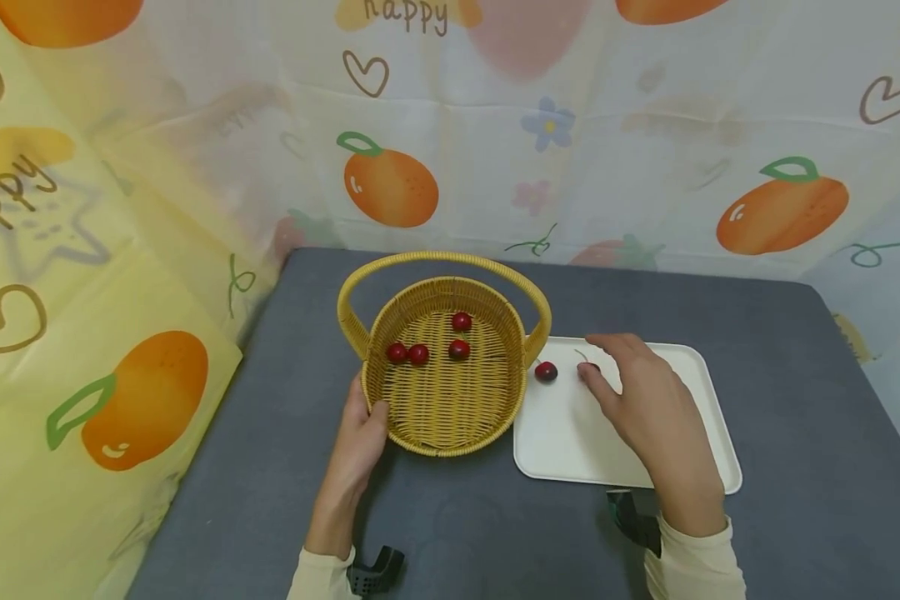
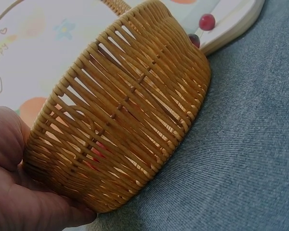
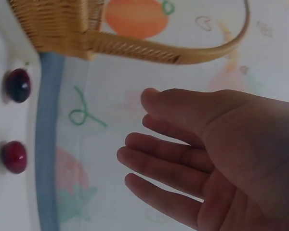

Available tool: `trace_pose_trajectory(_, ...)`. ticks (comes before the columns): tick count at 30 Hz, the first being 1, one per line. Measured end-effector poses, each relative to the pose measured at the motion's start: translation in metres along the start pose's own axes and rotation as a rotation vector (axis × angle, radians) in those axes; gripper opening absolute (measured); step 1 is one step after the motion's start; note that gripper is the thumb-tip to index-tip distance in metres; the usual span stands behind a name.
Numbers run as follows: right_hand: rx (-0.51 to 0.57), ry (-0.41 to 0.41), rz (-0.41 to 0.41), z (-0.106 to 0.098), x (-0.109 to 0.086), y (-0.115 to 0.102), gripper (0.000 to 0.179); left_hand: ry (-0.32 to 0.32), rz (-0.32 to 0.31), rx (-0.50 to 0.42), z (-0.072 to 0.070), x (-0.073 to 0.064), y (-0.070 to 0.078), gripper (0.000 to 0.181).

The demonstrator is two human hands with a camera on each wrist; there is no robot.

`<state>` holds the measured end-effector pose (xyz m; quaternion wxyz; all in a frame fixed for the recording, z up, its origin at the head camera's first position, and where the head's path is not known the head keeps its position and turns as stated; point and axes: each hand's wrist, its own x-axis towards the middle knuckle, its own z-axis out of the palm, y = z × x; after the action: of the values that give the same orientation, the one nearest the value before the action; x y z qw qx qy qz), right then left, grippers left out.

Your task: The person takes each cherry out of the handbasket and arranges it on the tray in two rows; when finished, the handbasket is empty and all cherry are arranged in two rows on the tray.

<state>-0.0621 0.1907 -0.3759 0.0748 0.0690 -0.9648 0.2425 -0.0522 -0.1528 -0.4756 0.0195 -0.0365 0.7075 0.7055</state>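
My left hand (image 1: 358,446) grips the left side of a round yellow wicker basket (image 1: 450,412), with the thumb at its rim. In the left wrist view the woven side of the basket (image 2: 125,106) fills the middle. Several dark red cherries (image 1: 459,350) lie inside it. Over a white tray (image 1: 562,446) hovers my right hand (image 1: 656,408), fingers apart and holding nothing. One cherry (image 1: 546,372) lies on the tray near the basket; another cherry (image 1: 587,367), with a stem, is partly hidden behind the right thumb. The right wrist view shows both cherries apart from the fingers.
The tray stands right of the basket on a dark grey-blue tabletop (image 1: 450,533). A tall arched handle (image 1: 442,257) rises over the basket's far side. Behind the table hangs a printed cloth (image 1: 480,183) with oranges; a yellowish cloth (image 1: 67,333) hangs at the left.
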Motion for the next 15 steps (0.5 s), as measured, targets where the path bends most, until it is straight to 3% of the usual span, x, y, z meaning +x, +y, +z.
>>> trace_pose_trajectory(8,0.040,0.205,-0.182,-0.010,-0.009,-0.035,0.026,-0.001,-0.002,0.003,0.001,0.000,0.001,0.069)
trace_pose_trajectory(12,0.067,0.229,-0.292,-0.005,-0.005,-0.054,0.022,-0.001,0.002,0.003,0.001,0.000,0.002,0.068)
trace_pose_trajectory(15,0.075,0.186,-0.326,0.003,0.003,-0.069,0.021,-0.002,0.010,0.005,0.001,0.000,0.002,0.068)
